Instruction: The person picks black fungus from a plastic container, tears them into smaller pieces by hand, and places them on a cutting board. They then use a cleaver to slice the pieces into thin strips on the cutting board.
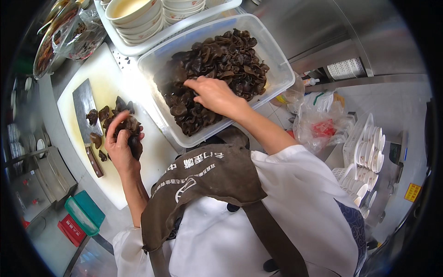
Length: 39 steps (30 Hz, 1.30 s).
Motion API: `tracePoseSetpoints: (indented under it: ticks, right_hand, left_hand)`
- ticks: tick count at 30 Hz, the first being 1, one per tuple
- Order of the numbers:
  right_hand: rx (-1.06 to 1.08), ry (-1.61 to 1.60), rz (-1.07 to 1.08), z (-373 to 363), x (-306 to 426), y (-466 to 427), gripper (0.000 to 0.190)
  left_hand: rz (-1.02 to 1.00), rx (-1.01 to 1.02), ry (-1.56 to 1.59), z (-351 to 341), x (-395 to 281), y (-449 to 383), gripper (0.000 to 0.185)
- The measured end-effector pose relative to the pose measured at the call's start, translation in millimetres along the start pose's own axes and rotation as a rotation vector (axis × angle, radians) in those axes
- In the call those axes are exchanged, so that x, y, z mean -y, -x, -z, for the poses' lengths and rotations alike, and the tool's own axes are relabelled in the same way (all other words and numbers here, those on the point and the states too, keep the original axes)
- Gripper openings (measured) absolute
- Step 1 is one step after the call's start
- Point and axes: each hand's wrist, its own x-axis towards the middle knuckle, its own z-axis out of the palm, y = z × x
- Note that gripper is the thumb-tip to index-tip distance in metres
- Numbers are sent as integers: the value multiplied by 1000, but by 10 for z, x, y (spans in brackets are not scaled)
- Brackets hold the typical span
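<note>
Dark brown wood ear mushrooms (pixel 221 59) fill much of a clear plastic tub (pixel 273 52). My right hand (pixel 216 95) reaches into it from the near side, fingertips among the mushrooms. A dark piece shows by its thumb, but whether it is gripped I cannot make out. Over a white cutting board (pixel 152 166), my left hand (pixel 121 145) cups a clump of wood ears (pixel 133 131) in curled fingers. Loose wood ear pieces (pixel 95 139) lie on the board beside it. A cleaver (pixel 84 104) with a wooden handle (pixel 94 162) rests flat there, some pieces on or against its blade.
Stacked white bowls (pixel 138 24) stand in a white basket (pixel 124 48) behind the tub. A plastic bag (pixel 81 38) and a metal basin (pixel 45 59) sit at the far left. Right and lower are plastic bags (pixel 322 121) and racked dishes (pixel 370 145). A green bin (pixel 84 211) stands lower left.
</note>
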Motion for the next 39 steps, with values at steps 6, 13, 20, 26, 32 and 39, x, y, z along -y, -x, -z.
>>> tracePoseSetpoints:
  ticks: [6,13,20,26,32,39]
  right_hand:
    - [-91,122,-40,-13,-251,-189,6]
    - [19,108,233,-97,-109,4,27]
    - [-290,-512,17,371,17,-17,19]
    - [-387,-1118,-28,332,411,105,15]
    - [-505,-943,150,218,720,126,18]
    - [-608,-751,212,58,846,200,17]
  left_hand:
    - [56,-9,-37,337,57,2,10]
    - [108,25,-13,212,49,-36,11]
    - [55,98,-75,151,46,-10,24]
    - [85,352,-113,-252,-125,53,30]
    - [171,408,6,-370,-70,87,39]
    - [178,406,-36,-266,22,70,38]
